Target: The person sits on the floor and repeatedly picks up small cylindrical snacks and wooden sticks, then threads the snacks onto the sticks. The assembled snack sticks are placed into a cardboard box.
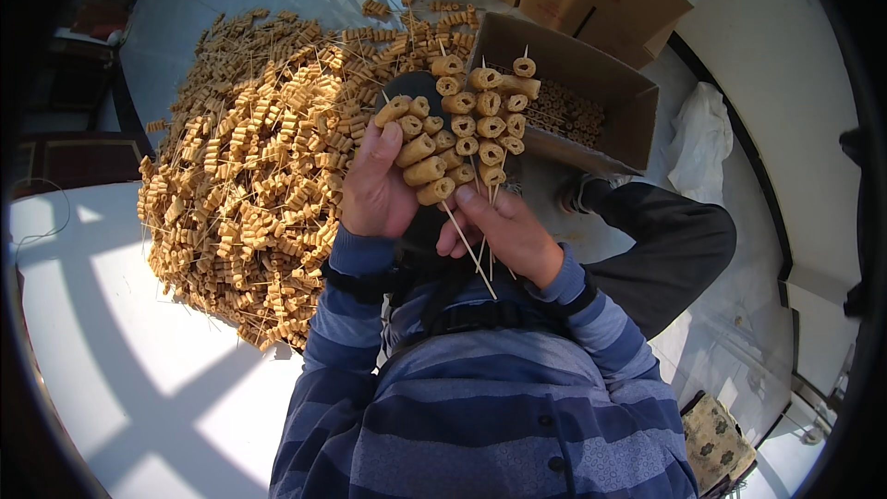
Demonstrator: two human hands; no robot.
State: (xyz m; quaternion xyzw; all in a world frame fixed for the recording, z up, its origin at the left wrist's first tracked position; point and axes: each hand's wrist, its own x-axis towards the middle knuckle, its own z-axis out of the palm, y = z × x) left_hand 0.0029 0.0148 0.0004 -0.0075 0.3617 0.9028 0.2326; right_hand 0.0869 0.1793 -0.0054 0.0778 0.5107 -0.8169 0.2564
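Note:
My left hand (379, 187) is closed around skewers of tan ring-shaped rolls (424, 170), its thumb lying along their left side. Just to the right, my right hand (511, 233) pinches the bare sticks of several more skewers (490, 103), which fan upward with their pointed tips showing. Each stick carries several hollow rolls threaded crosswise. One long bare stick (469, 251) slants down between the two hands. The left hand's fingers are partly hidden behind the rolls, so how many skewers it holds cannot be told.
A large heap of similar skewers (249, 176) lies on the left. An open cardboard box (637, 125) at the upper right holds stacked skewers. Closed cartons (591, 0) stand behind it. My bent leg (665, 240) is at the right, near a white plastic bag (699, 143).

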